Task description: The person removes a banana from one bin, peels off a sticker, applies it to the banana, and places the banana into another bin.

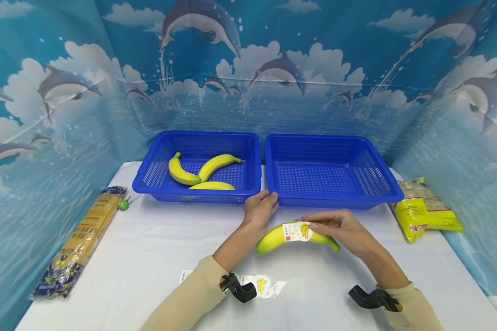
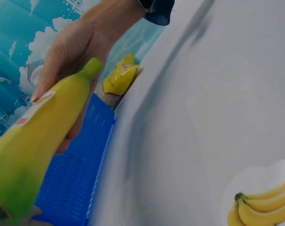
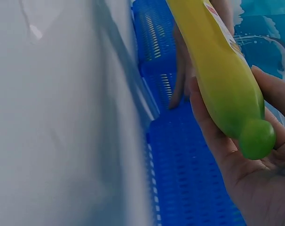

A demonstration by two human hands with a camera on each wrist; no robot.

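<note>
Below centre, right hand (image 1: 343, 230) pinches the banana (image 1: 276, 238), likely lightly to keep its label (image 1: 295, 231) facing up; left hand (image 1: 259, 211), fingers loose, holds nothing beside the baskets (image 1: 335, 202).

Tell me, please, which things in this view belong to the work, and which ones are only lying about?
Apparently part of the work:
labelled banana in the right hand
left basket with three bananas
loose banana label
right basket, probably

Apparently only lying about:
long packet at left
yellow bag at right
small green object
</note>
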